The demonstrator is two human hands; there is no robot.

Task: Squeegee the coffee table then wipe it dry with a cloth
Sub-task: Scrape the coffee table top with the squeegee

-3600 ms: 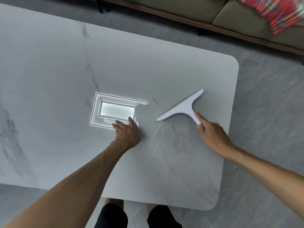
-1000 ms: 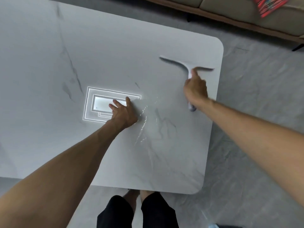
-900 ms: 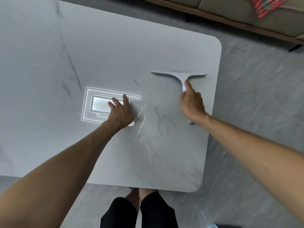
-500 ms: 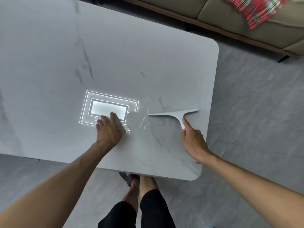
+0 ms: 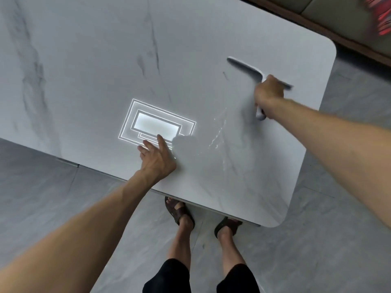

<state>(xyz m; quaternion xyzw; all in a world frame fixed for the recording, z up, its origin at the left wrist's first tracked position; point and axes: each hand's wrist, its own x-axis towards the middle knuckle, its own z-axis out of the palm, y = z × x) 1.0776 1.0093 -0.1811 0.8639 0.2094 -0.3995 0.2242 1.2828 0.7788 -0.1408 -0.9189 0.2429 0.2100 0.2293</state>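
The coffee table (image 5: 84, 60) has a pale grey marble top with rounded corners. My right hand (image 5: 268, 94) grips the handle of a white squeegee (image 5: 243, 67), whose blade lies far out near the table's right corner, blurred by motion. A thin trail of water beads (image 5: 218, 134) runs down the top between my hands. My left hand (image 5: 156, 159) rests flat on the table near its front edge, fingers spread, holding nothing. No cloth is in view.
A bright reflection of a ceiling lamp (image 5: 156, 123) lies just beyond my left hand. A sofa (image 5: 338, 15) with a red plaid fabric (image 5: 383, 15) stands beyond the far right corner. My sandalled feet (image 5: 182, 212) stand on the grey tiled floor below the front edge.
After pulling the squeegee toward the front edge, my right hand has carried it back out to the far right part of the table. My left hand stays pressed on the top.
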